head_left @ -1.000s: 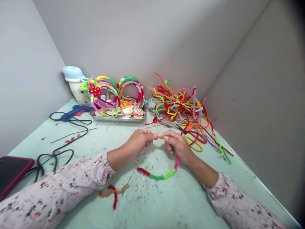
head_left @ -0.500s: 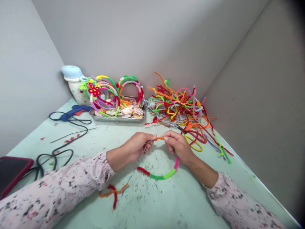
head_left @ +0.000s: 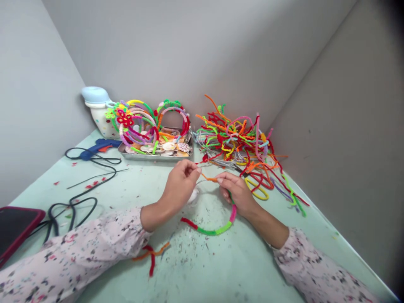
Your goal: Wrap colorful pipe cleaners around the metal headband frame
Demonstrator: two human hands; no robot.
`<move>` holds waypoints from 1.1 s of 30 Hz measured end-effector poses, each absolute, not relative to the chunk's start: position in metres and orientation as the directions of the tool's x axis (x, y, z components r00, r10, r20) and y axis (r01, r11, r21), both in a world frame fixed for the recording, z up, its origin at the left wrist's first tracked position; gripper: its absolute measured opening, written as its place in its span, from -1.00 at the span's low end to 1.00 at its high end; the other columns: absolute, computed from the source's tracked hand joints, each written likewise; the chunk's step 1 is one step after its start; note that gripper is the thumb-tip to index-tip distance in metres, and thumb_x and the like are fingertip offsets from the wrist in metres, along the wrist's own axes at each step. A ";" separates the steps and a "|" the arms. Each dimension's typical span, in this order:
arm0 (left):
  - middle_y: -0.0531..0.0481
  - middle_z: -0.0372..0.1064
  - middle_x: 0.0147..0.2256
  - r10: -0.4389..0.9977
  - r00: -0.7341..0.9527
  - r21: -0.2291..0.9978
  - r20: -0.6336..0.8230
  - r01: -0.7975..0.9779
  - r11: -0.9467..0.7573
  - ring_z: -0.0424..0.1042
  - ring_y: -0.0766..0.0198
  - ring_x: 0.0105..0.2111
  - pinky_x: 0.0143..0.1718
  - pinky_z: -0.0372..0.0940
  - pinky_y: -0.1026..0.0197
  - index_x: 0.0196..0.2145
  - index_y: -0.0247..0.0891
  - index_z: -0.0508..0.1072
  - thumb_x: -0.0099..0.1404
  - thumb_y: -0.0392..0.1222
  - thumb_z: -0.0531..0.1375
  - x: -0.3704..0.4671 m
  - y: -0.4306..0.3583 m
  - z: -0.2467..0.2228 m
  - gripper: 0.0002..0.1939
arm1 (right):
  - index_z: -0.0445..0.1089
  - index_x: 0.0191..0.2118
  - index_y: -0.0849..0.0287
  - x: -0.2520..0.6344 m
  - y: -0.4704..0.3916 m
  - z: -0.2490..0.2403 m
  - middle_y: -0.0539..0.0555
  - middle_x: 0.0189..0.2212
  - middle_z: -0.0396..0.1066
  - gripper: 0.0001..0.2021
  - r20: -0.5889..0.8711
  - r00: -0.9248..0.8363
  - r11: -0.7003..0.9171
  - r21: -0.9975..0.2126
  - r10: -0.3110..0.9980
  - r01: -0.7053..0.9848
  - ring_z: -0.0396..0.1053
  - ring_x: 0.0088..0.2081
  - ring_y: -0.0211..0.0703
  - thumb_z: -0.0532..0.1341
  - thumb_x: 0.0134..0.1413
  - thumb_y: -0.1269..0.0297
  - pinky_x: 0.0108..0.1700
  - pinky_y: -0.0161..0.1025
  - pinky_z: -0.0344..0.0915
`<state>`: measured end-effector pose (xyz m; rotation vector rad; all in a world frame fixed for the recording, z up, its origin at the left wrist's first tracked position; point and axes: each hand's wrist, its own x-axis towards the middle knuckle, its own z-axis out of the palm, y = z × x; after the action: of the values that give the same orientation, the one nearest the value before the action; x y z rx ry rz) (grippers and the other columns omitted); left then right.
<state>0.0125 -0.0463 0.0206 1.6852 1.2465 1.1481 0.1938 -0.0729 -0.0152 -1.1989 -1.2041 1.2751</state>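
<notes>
My left hand [head_left: 181, 185] pinches the free end of an orange pipe cleaner [head_left: 208, 178]. Its other end is wrapped around a thin grey wire by the fingertips of my right hand [head_left: 235, 191], which are closed on the wrapped part. From under my right hand a curved band [head_left: 210, 234] in pink, green and red sections hangs down and bends left. A white object [head_left: 193, 195], too hidden to name, shows beside my left palm. Below my left wrist, orange and red pipe cleaner pieces [head_left: 152, 263] lie crossed on the table.
Behind stands a metal tray [head_left: 154, 158] with shells and colourful hoops. A pipe cleaner heap [head_left: 233, 136] with scissors [head_left: 259, 191] is at back right. At left are a blue glue gun [head_left: 97, 148], black cable [head_left: 74, 202], phone [head_left: 17, 229] and white cup [head_left: 102, 118].
My left hand has moved up and slightly left, drawing the orange strand's free end out from the wire. My right hand stays nearly in place. The white object now shows beside my left palm.
</notes>
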 end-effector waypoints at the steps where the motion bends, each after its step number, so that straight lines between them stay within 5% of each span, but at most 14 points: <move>1: 0.06 0.28 -0.41 0.941 0.166 0.871 0.295 0.358 -0.336 0.25 0.33 -0.41 -0.34 0.17 0.26 -0.39 -0.25 0.37 0.22 -0.15 0.13 0.012 -0.048 0.021 -0.87 | 0.35 -0.34 0.17 0.194 -0.073 -0.015 -0.17 -0.76 0.13 -0.82 -0.034 -0.042 -0.035 -0.999 0.999 -0.021 0.01 -0.74 -0.40 0.19 0.03 0.15 -0.71 -0.44 -0.06; 5: -0.01 0.30 -0.31 0.818 0.295 0.665 0.494 0.479 -0.574 0.30 0.26 -0.28 -0.24 0.21 0.22 -0.30 -0.23 0.44 0.22 -0.22 0.15 0.012 -0.054 0.016 -0.90 | 0.35 -0.35 0.17 0.194 -0.073 -0.013 -0.16 -0.76 0.13 -0.82 -0.028 -0.042 -0.029 -1.000 0.999 -0.012 0.02 -0.73 -0.39 0.18 0.04 0.15 -0.70 -0.43 -0.05; 13: -0.05 0.31 -0.30 0.702 0.411 0.419 0.582 0.588 -0.692 0.34 0.19 -0.23 -0.19 0.26 0.16 -0.26 -0.22 0.45 0.21 -0.21 0.19 0.009 -0.052 0.007 -0.88 | 0.35 -0.35 0.16 0.192 -0.073 -0.014 -0.17 -0.76 0.13 -0.82 -0.032 -0.036 -0.033 -0.999 0.999 -0.020 0.01 -0.75 -0.40 0.19 0.02 0.14 -0.71 -0.43 -0.07; 33: -0.06 0.38 -0.31 0.678 0.476 0.355 0.560 0.602 -0.715 0.38 0.26 -0.29 -0.24 0.26 0.24 -0.27 -0.24 0.50 0.32 -0.21 0.06 0.008 -0.050 0.005 -0.79 | 0.35 -0.34 0.15 0.193 -0.074 -0.014 -0.17 -0.76 0.12 -0.82 -0.025 -0.053 -0.027 -0.999 0.998 -0.027 0.00 -0.73 -0.40 0.19 0.04 0.14 -0.71 -0.44 -0.07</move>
<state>0.0078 -0.0497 0.0045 2.6036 1.1343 1.0639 0.1933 -0.0743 -0.0137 -1.1826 -1.2146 1.2797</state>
